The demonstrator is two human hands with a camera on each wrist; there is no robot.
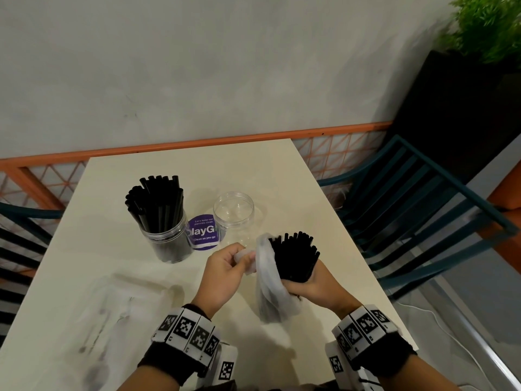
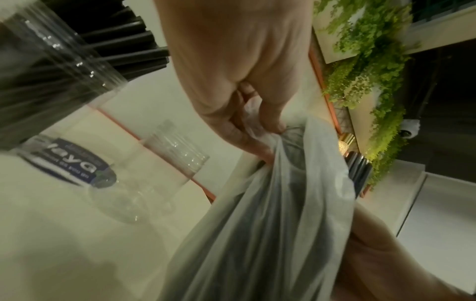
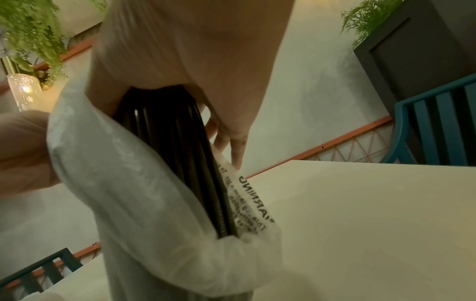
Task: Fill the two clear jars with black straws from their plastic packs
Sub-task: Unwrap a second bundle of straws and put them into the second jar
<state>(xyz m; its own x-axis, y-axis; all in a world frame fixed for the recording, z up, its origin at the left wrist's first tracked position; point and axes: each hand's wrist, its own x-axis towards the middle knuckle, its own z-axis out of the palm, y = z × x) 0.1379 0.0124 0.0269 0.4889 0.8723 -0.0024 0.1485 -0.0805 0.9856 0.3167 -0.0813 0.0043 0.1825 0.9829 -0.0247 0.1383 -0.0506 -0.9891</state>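
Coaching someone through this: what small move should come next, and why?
Probably pull the plastic pack down off the straw bundle with the left hand while the right hand grips the straws; their tops are already bare, and the empty jar waits.

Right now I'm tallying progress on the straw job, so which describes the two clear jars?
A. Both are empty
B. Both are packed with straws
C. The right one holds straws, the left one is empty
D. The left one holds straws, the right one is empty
D: the left jar is packed with black straws, while the right jar stands empty; the next bundle of straws is in the right hand, partly in its plastic pack.
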